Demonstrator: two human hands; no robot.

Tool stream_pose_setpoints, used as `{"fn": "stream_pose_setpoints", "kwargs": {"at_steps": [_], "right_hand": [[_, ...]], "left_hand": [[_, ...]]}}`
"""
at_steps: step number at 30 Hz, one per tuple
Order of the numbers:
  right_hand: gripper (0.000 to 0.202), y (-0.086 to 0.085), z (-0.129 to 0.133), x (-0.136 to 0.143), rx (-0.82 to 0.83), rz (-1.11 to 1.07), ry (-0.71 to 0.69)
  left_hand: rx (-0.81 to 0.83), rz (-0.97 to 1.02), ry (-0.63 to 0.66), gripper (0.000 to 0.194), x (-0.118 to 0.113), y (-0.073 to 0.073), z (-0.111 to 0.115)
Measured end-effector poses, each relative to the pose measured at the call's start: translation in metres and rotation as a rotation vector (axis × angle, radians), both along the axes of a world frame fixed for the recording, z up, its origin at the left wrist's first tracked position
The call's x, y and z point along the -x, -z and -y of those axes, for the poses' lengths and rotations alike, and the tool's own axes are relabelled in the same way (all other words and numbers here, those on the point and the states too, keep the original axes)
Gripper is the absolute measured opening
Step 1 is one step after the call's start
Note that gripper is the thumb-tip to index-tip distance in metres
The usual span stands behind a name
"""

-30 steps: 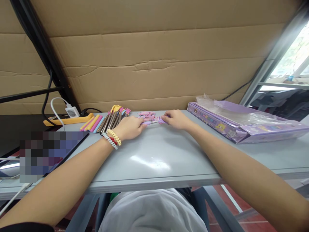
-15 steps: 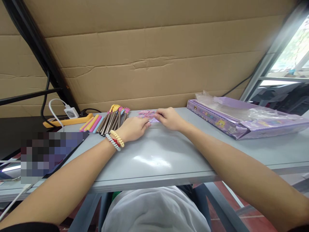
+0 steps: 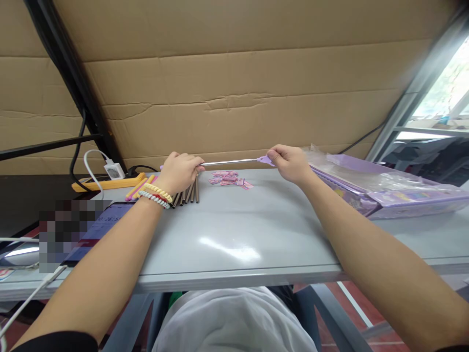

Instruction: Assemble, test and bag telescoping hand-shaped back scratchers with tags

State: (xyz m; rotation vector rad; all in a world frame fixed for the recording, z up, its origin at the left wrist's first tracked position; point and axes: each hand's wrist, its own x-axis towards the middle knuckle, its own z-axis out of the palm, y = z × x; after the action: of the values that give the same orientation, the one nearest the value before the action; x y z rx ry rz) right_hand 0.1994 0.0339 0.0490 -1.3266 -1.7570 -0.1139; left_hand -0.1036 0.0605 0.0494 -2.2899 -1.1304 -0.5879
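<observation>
A telescopic back scratcher (image 3: 230, 162) with a thin metal rod is stretched level between my hands, just above the table. My left hand (image 3: 179, 172) is closed round its left part, where a bit of purple pokes out. Closed on its purple end at the right is my right hand (image 3: 288, 164), whose fingers hide much of that end. Below the rod lies a small pile of pink printed slips (image 3: 225, 177). Several metal tubes (image 3: 188, 194) with coloured handles (image 3: 136, 188) rest beside and behind my left hand, partly covered by it.
An open purple printed box (image 3: 414, 193) with clear plastic stands on the right of the grey table (image 3: 234, 230). At left are a phone (image 3: 106, 230), a yellow power strip (image 3: 110, 183) with a white charger (image 3: 114, 170), and cables. Cardboard (image 3: 234, 98) backs the table.
Both hands have risen from the pink slips and moved apart, left hand leftward and right hand rightward. The extended back scratcher now shows between them. The camera view has shifted slightly.
</observation>
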Motion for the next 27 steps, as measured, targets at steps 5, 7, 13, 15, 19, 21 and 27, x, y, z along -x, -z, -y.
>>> {"fn": "stream_pose_setpoints", "kwargs": {"at_steps": [5, 7, 13, 15, 19, 21, 27], "right_hand": [[0.029, -0.005, 0.003, -0.004, 0.000, 0.015, 0.021], [0.029, -0.006, 0.004, -0.005, 0.002, 0.015, 0.018], [0.026, -0.009, 0.006, -0.024, -0.018, -0.058, 0.077], [0.025, -0.011, 0.006, -0.036, -0.025, -0.079, 0.099], [0.021, -0.017, 0.006, -0.064, -0.029, -0.177, 0.156], [0.020, -0.019, 0.007, -0.078, 0.009, -0.291, 0.154], [0.026, -0.019, 0.008, -0.111, -0.133, -0.451, 0.253]], "left_hand": [[0.051, 0.006, 0.000, 0.031, -0.003, -0.005, 0.004], [0.050, 0.022, -0.012, 0.031, -0.003, -0.006, 0.005], [0.046, 0.063, -0.097, 0.032, 0.016, -0.011, -0.002], [0.050, 0.067, -0.127, 0.032, 0.026, -0.013, -0.005], [0.063, 0.091, -0.199, 0.034, 0.054, -0.016, -0.014], [0.056, 0.106, -0.233, 0.035, 0.072, -0.014, -0.020], [0.061, 0.185, -0.366, 0.040, 0.111, -0.009, -0.031]]}}
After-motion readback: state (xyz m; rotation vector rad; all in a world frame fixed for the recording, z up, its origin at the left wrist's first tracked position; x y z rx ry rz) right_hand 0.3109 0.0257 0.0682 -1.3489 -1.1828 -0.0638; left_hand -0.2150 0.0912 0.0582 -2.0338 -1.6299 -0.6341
